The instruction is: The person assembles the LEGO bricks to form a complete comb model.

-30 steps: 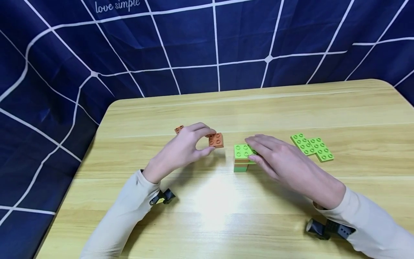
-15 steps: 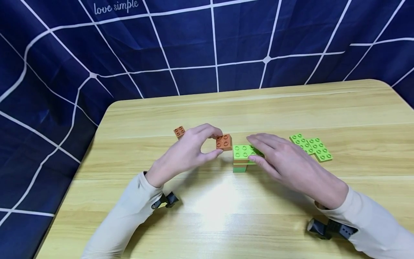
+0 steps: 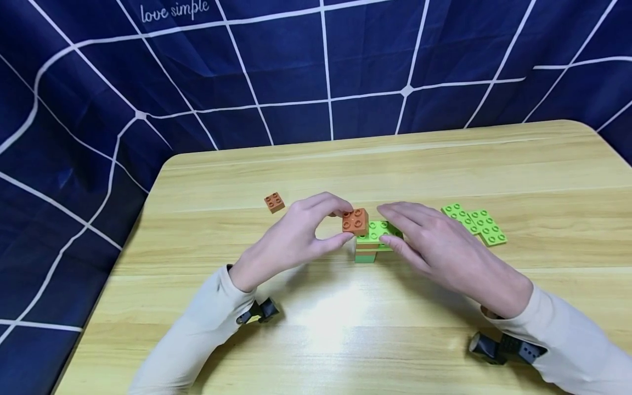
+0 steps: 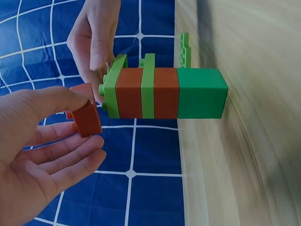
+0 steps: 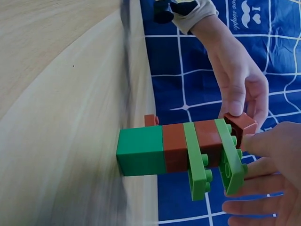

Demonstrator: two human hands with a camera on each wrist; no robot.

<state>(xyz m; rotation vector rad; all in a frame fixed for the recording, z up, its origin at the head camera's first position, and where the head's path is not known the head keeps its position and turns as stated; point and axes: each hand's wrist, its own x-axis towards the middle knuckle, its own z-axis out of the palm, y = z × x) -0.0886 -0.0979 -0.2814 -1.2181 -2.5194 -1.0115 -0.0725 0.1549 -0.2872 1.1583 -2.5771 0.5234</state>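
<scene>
My left hand point(image 3: 301, 233) pinches an orange-brown two-by-two brick point(image 3: 354, 221) between thumb and fingers. That brick is just above the left end of a stack, studs up; whether it touches is unclear. The stack's top is a light green plate point(image 3: 377, 230). Below come a brown brick point(image 4: 129, 93), another light green plate point(image 4: 148, 89), a second brown brick point(image 4: 166, 93) and a dark green base block point(image 4: 202, 93) on the table. My right hand point(image 3: 444, 249) is around the top plate's right end, fingers fairly straight; contact is partly hidden.
Another orange-brown two-by-two brick point(image 3: 274, 202) lies on the wooden table point(image 3: 316, 329), behind and left of my left hand. Two light green plates point(image 3: 475, 224) lie beyond my right hand. A dark blue curtain point(image 3: 296, 60) with white lines hangs behind the table.
My left hand has carried the orange-brown brick rightward until it is over the stack's left end. The loose brick behind it has come into full view. My right hand has barely moved.
</scene>
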